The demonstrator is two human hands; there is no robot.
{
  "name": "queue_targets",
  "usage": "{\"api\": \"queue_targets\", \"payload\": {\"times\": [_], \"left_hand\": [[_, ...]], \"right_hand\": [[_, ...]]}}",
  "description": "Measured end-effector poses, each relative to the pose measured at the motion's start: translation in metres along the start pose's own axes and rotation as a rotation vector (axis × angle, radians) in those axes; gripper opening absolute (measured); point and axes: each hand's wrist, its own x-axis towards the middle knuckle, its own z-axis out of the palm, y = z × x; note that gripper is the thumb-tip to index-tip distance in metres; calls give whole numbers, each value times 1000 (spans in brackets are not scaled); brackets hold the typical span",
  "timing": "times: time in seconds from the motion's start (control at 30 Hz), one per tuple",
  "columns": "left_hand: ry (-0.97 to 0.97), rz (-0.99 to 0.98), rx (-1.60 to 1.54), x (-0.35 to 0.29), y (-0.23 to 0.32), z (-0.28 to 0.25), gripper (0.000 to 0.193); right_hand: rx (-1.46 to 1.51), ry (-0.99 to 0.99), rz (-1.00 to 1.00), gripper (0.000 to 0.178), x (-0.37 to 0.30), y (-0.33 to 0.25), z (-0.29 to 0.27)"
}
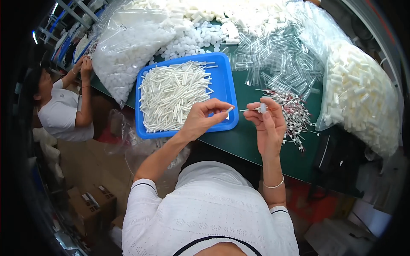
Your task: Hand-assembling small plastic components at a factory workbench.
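Over the near right corner of a blue tray (223,87), my left hand (207,116) pinches a short white stick (229,109) between thumb and fingertips. The tray holds a heap of similar white sticks (173,96). To its right, my right hand (271,126) grips a small part with a translucent white round cap (263,108); a thin pin on it points left toward the stick. A gap separates the two pieces. Just beyond the right hand lies a pile of thin parts with white ends and reddish bits (294,117).
Clear plastic tubes (273,57) lie behind on the green tabletop (243,91). White round caps (192,40) spill near a clear bag (124,51). Another bag of cream cylinders (358,94) stands at right. A person (64,106) works at far left; cardboard boxes (92,207) sit below.
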Motion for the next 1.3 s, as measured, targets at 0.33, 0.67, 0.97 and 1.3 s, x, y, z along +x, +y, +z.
{"api": "queue_targets", "payload": {"times": [0.33,0.67,0.97,1.3], "left_hand": [[11,81,-33,-16,-6,8,17],[45,422,523,-8,15,-1,11],[-327,188,353,38,42,-12,28],[-16,180,1047,281,-28,-101,16]], "right_hand": [[-10,-17,60,27,-12,12,6],[-576,-31,177,18,-10,13,6],[-209,-60,351,19,6,16,-14],[-67,174,249,29,8,11,-48]]}}
